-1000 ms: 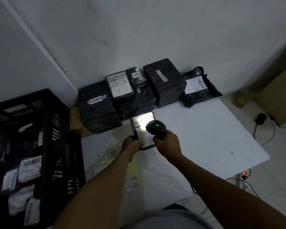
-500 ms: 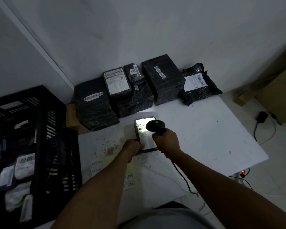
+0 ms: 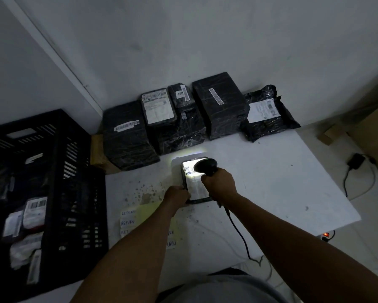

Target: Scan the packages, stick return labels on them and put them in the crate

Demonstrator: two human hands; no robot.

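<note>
left hand (image 3: 177, 194) grips the package (image 3: 194, 184), right hand (image 3: 219, 182) grips the scanner (image 3: 205, 166); glare on the label could spoil the read.

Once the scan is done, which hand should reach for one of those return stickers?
Probably the left hand. It holds the small package right beside the return stickers, while the right hand grips the scanner and sits farther away.

Flat black package (image 3: 194, 186), white label lit, lies on white table (image 3: 282, 182).
</note>
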